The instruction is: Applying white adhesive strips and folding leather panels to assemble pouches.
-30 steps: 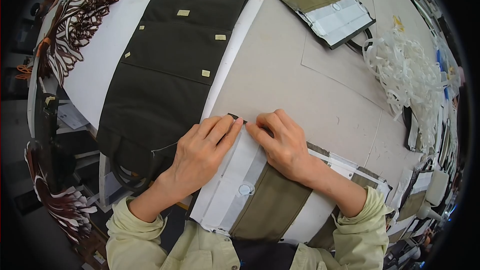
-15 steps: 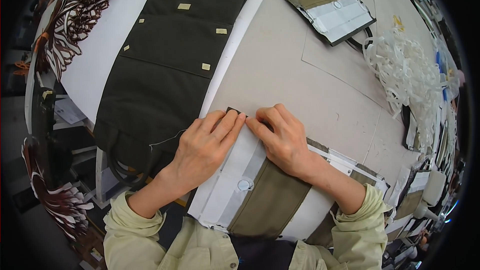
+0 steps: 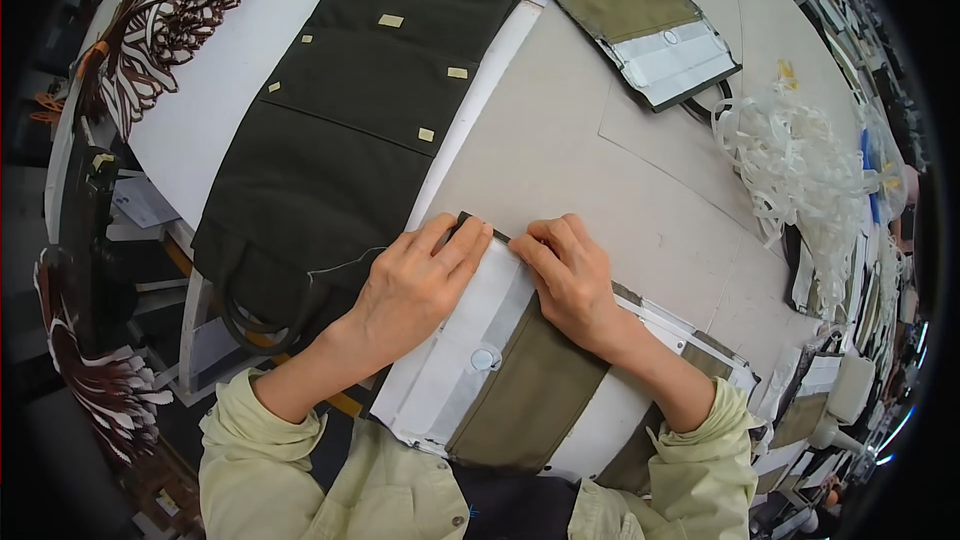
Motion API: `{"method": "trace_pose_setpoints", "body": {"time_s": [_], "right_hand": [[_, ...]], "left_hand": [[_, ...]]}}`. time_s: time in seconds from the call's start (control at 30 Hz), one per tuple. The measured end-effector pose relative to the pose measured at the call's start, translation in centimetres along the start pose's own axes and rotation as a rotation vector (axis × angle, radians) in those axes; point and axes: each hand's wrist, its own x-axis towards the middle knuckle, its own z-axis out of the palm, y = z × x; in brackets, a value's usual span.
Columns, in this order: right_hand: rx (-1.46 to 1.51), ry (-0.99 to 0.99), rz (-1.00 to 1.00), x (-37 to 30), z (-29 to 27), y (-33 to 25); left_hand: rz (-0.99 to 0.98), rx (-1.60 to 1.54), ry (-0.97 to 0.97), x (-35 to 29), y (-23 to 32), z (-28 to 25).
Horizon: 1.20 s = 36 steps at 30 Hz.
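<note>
A flat fabric panel (image 3: 540, 380), olive in the middle with white backing strips and a small round disc (image 3: 485, 359), lies in front of me. My left hand (image 3: 425, 275) presses its bent fingers on the panel's dark far corner. Along the same far edge, a little to the right, my right hand (image 3: 572, 280) pinches the dark fabric between thumb and curled fingers. The fingertips of both hands are close but apart. Exactly how the edge is folded under them is hidden.
A dark fabric bag piece (image 3: 330, 160) with small pale tabs and a handle (image 3: 260, 320) covers the table's left. Another olive-and-white panel (image 3: 640, 15) lies at the far right, near tangled translucent strips (image 3: 790, 155). Brown-and-white cord bundles (image 3: 200, 0) lie far left.
My right hand has shifted slightly right along the panel's edge, with its fingers drawn closer together. My left hand stays at the corner. The whole view has shifted a little.
</note>
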Motion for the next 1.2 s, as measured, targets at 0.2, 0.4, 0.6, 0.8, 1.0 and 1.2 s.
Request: {"method": "trace_pose_setpoints", "body": {"time_s": [0.2,0.4,0.6,0.8,1.0,1.2], "right_hand": [[-0.039,-0.005,-0.042,-0.2,-0.1,-0.2],[-0.078,-0.013,-0.054,-0.2,-0.1,-0.3],[0.127,0.019,0.066,-0.8,-0.8,0.4],[0.143,0.013,0.029,-1.1,-1.4,0.6],[0.057,0.008,-0.043,-1.2,-1.1,0.7],[0.050,0.006,-0.013,-1.4,-1.1,0.7]], "left_hand": [[-0.004,0.042,-0.067,0.0,0.6,-0.5],[0.036,0.041,-0.034,0.5,1.6,0.1],[0.018,0.021,-0.064,0.0,1.7,0.5],[0.003,0.029,-0.081,0.1,2.1,0.4],[0.022,0.025,-0.113,0.2,2.3,0.2],[-0.004,0.093,-0.127,0.7,3.4,0.0]]}}
